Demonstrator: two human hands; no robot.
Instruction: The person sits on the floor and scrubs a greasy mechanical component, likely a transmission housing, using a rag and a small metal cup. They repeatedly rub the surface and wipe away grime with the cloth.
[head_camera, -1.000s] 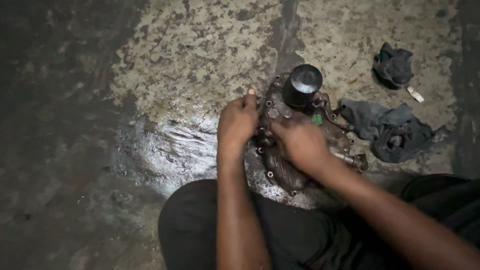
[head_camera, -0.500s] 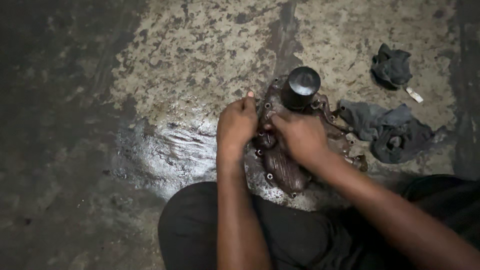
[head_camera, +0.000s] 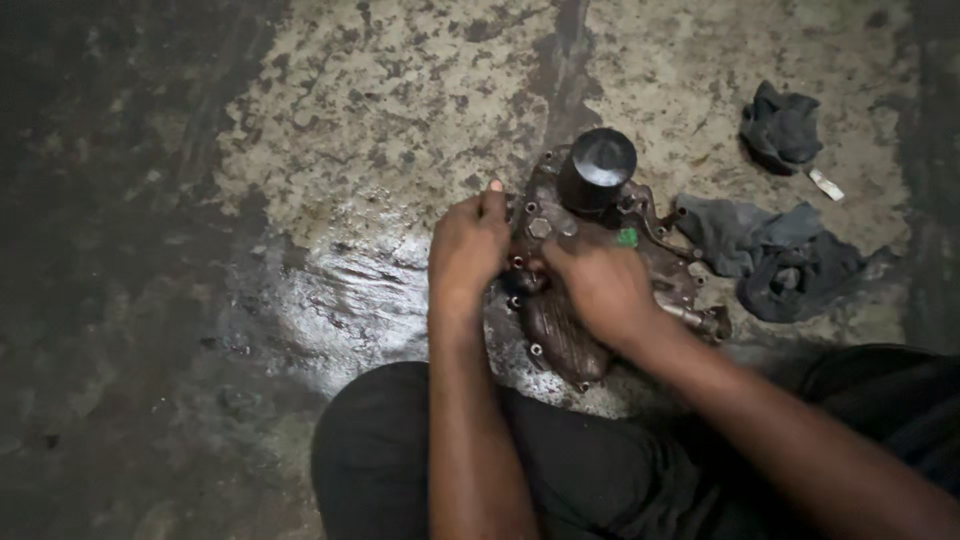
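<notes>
A stained, partly wet concrete floor (head_camera: 380, 120) carries a rusty metal engine cover (head_camera: 570, 330) topped by a black cylinder (head_camera: 598, 168). Dark rags (head_camera: 775, 255) lie beside it. Left hand (head_camera: 467, 250) grips its edge; right hand (head_camera: 600, 285) presses curled onto its middle.

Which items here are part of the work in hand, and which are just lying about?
In hand:
- rusty metal housing, on the floor
- black cylinder standing on the housing
- left hand on its left edge
- right hand on its middle

Lying about:
- grey rag right of the housing
- dark rag farther back
- small white piece beside it
</notes>
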